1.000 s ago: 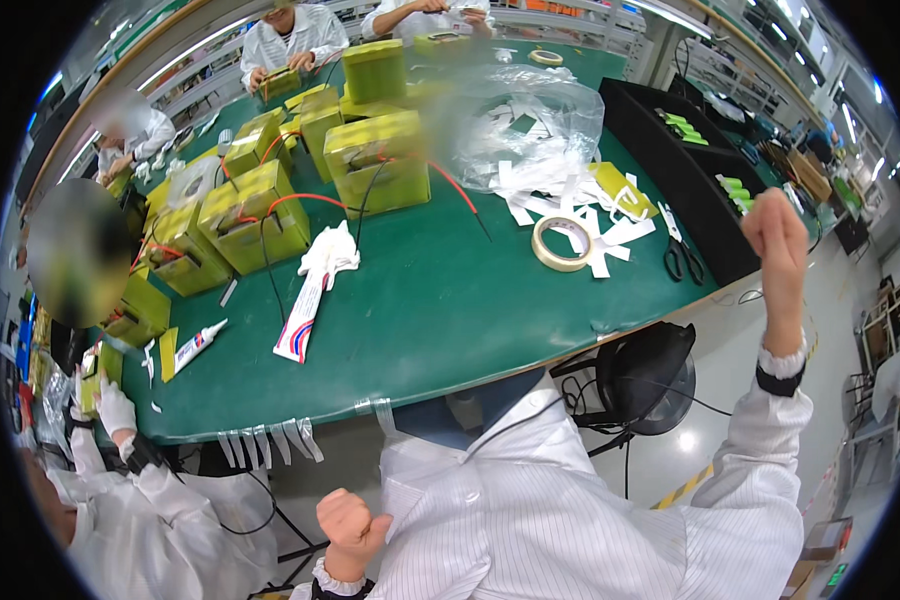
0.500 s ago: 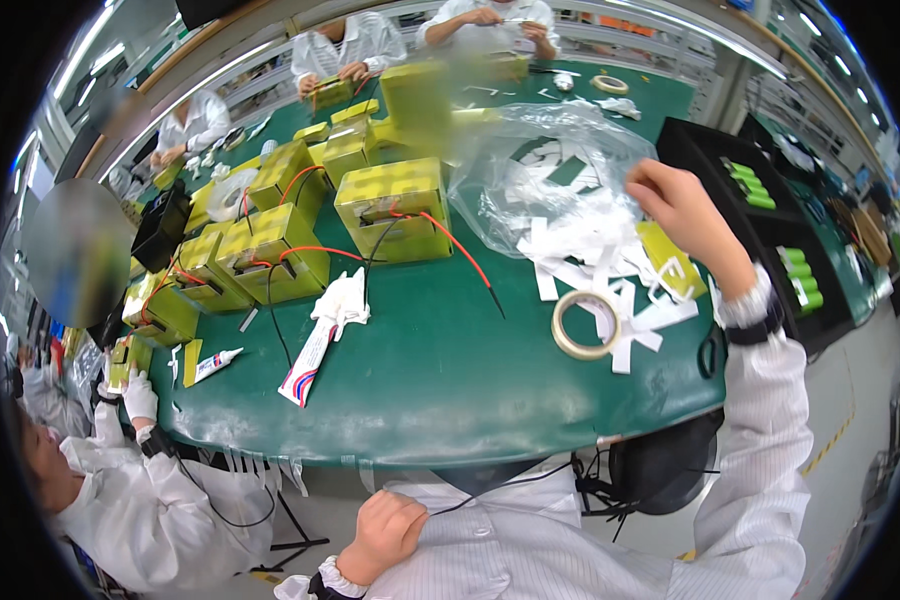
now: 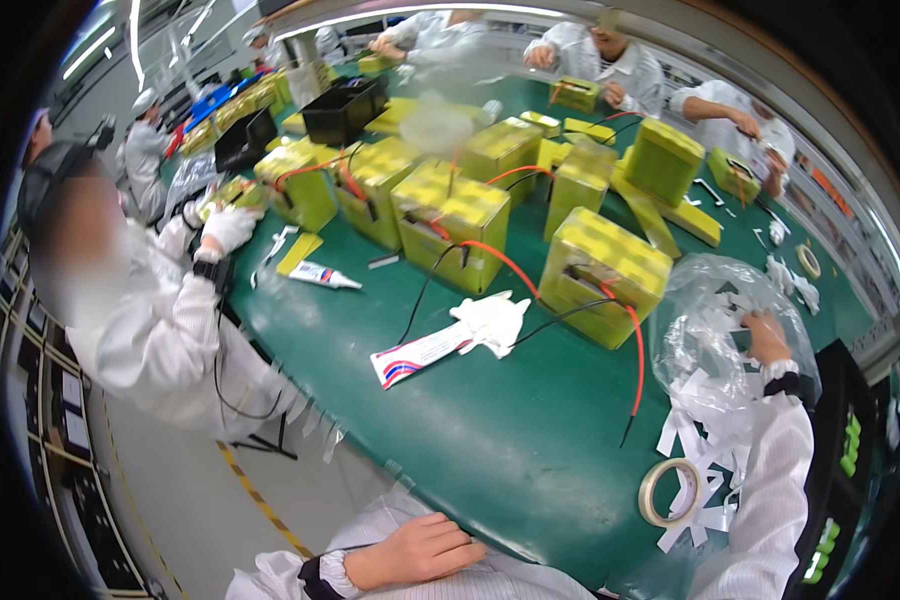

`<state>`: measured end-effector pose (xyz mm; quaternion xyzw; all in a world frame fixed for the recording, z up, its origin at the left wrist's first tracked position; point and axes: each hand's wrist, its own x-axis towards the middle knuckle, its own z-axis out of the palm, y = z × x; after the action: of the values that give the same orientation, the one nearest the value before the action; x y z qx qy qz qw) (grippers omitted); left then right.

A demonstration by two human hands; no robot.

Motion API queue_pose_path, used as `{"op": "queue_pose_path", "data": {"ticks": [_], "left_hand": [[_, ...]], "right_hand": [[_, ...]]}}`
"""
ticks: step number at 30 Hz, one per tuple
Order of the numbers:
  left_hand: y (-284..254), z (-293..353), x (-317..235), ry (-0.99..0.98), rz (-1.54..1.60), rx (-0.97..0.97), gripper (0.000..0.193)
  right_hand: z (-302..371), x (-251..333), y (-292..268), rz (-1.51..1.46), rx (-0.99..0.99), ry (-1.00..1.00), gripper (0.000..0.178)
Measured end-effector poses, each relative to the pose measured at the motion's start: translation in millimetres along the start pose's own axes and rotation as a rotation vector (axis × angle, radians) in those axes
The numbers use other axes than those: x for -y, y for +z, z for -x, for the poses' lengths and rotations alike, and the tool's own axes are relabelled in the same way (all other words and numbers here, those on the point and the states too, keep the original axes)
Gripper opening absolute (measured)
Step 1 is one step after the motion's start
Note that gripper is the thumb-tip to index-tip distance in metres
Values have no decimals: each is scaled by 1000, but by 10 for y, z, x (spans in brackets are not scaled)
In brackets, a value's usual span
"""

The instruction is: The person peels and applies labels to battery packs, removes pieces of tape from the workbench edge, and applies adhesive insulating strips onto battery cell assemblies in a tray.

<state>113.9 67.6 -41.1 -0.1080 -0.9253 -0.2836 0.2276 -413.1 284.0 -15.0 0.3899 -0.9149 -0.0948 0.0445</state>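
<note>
My right hand (image 3: 767,337) reaches into a clear plastic bag (image 3: 715,290) of white strips at the right of the table. Its fingers look apart, their tips partly hidden by film and blur; I make out nothing held. Below the bag, loose white strips (image 3: 682,438) spill over the green table (image 3: 530,450), a roll of cream tape (image 3: 648,495) on top. My left hand (image 3: 425,550) rests at the near table edge, empty, its fingers loosely laid out. Closest to the bag stands a yellow-wrapped battery pack (image 3: 595,285) with red and black leads.
More yellow-wrapped packs (image 3: 450,220) stand across the table. A large white tube (image 3: 420,355) lies beside a crumpled white glove (image 3: 492,322); a smaller tube (image 3: 325,276) is farther left. Green cells sit in a black tray (image 3: 840,400) at right. A co-worker's gloved hand (image 3: 230,228) works at left.
The view has swung left. My right hand has gone from above the strips into the bag. My left hand has come to the table edge, its fingers less curled.
</note>
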Motion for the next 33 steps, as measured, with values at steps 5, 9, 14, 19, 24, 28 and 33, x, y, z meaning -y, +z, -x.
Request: {"op": "queue_pose_path", "data": {"ticks": [5,9,14,19,24,28,33], "left_hand": [[31,33,61,117,29,64,15],[40,63,66,143,6,52,18],[-2,143,32,135,7,61,16],[30,191,60,133,23,-3,16],[25,170,80,154,31,27,16],[46,146,74,140,43,36,16],[63,132,66,137,45,30,15]], "right_hand": [[37,-349,211,57,-80,4,33],[156,-42,-64,83,-111,-171,30],[319,-71,-57,119,-7,-133,39],[255,-506,51,15,-47,-39,27],[214,-958,152,-197,-383,-43,35],[188,-799,89,-290,-389,158,27],[301,-910,94,-62,-506,87,26]]}}
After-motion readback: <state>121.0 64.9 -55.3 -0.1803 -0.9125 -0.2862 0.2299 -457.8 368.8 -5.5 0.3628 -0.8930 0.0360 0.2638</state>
